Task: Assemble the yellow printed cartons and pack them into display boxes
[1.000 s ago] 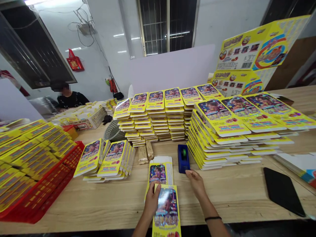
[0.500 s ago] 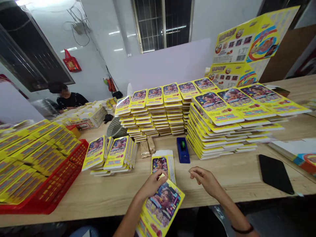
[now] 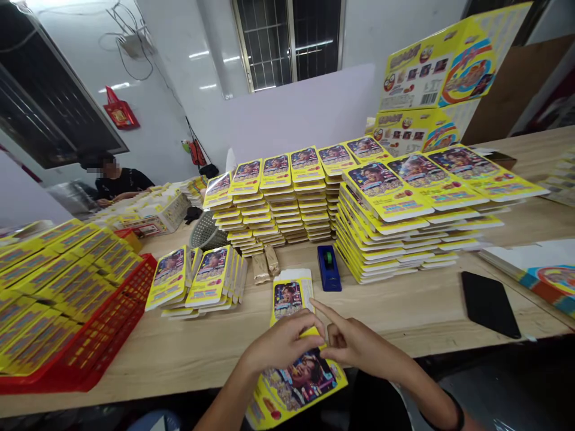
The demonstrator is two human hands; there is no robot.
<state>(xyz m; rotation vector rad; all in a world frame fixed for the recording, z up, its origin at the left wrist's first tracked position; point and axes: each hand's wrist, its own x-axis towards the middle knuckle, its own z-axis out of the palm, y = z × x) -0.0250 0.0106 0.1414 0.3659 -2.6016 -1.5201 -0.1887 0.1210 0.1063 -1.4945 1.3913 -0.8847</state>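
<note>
My left hand (image 3: 281, 344) grips the top edge of a flat yellow printed carton (image 3: 296, 383), held tilted over the near table edge. My right hand (image 3: 359, 341) meets it at the same edge, index finger stretched out, fingers touching the carton. Just beyond the hands lies another flat yellow carton (image 3: 291, 296) on the wooden table (image 3: 404, 311). A blue tape dispenser (image 3: 329, 268) stands a little further back, right of that carton.
Tall stacks of yellow cartons (image 3: 395, 209) fill the table's middle and right. A red basket (image 3: 90, 335) of cartons sits left, leaning cartons (image 3: 197, 281) beside it. A black tablet (image 3: 489, 302) lies right. Another person (image 3: 112, 176) sits far left.
My right hand pulled back from the tape dispenser and came to the carton's top edge. My left hand drew the carton toward me and turned it sideways.
</note>
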